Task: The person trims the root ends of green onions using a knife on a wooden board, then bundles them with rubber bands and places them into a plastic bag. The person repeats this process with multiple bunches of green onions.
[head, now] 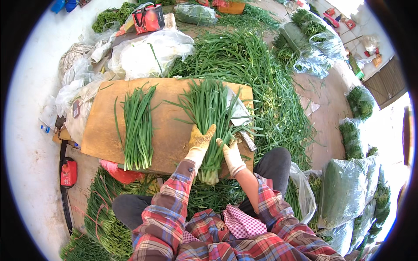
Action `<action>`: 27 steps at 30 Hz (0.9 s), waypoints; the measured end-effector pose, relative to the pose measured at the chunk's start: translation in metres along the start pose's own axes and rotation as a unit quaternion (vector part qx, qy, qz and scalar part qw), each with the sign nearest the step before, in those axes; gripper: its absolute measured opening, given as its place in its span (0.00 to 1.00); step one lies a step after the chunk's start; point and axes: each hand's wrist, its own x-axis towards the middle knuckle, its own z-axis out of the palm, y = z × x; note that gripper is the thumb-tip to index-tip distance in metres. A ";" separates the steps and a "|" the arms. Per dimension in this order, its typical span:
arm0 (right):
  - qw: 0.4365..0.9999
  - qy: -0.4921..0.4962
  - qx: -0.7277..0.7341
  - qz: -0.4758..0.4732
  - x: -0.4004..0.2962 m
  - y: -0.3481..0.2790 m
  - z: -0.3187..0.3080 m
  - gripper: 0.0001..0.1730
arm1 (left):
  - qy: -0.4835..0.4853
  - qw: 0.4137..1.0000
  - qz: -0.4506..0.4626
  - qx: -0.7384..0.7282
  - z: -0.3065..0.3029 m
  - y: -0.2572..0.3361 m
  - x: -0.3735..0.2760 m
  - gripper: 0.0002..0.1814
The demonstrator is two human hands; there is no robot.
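A thick bunch of green Chinese chives [209, 104] lies across the right half of a wooden board [173, 130], its pale cut ends towards me. Gloved and stained yellow-brown, my left hand [200, 140] grips the bunch from its left side. My right hand [231, 155], in a pale glove, touches the same bunch from the right with its fingers partly curled around the stems. A cleaver [240, 111] rests beneath the leaves at the board's right edge, its worn handle [249, 141] pointing towards me. Further left on the board lies a smaller bunch of chives [137, 130].
Loose chives [271, 84] are heaped behind and right of the board. Tied bundles [111, 215] stand at lower left. Plastic-wrapped bundles [343, 189] line the right side. White plastic bags [153, 52] and a red-and-black bag [148, 19] sit at the back left.
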 end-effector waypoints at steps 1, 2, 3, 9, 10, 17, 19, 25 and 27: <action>1.000 0.016 -0.002 0.014 0.001 -0.004 0.013 0.37 | -0.006 0.998 0.020 -0.060 0.003 -0.014 0.005 0.57; 0.995 -0.011 0.061 0.081 -0.003 -0.009 0.015 0.39 | -0.028 0.995 0.002 -0.101 0.003 -0.031 0.007 0.57; 0.992 -0.011 0.064 0.112 -0.010 -0.019 0.015 0.36 | -0.057 0.988 -0.017 -0.142 0.006 -0.039 0.003 0.58; 0.969 -0.089 0.112 0.204 -0.040 -0.053 0.007 0.32 | -0.175 0.942 -0.078 -0.275 -0.014 -0.002 -0.054 0.41; 0.970 -0.106 0.124 0.181 -0.043 -0.061 0.008 0.41 | -0.172 0.949 -0.037 -0.262 -0.020 0.002 -0.056 0.43; 0.953 -0.213 0.130 -0.173 -0.037 -0.172 0.018 0.48 | -0.129 0.889 0.347 -0.269 -0.076 0.117 -0.104 0.33; 0.938 -0.242 0.029 -0.245 -0.033 -0.210 0.001 0.52 | -0.167 0.876 0.348 -0.288 -0.079 0.138 -0.111 0.31; 0.922 -0.243 -0.108 -0.282 -0.005 -0.173 0.006 0.46 | -0.025 0.913 0.396 -0.097 -0.085 0.084 -0.086 0.30; 0.915 -0.205 -0.183 -0.296 -0.003 -0.164 0.007 0.42 | -0.006 0.916 0.358 -0.179 -0.071 0.048 -0.063 0.30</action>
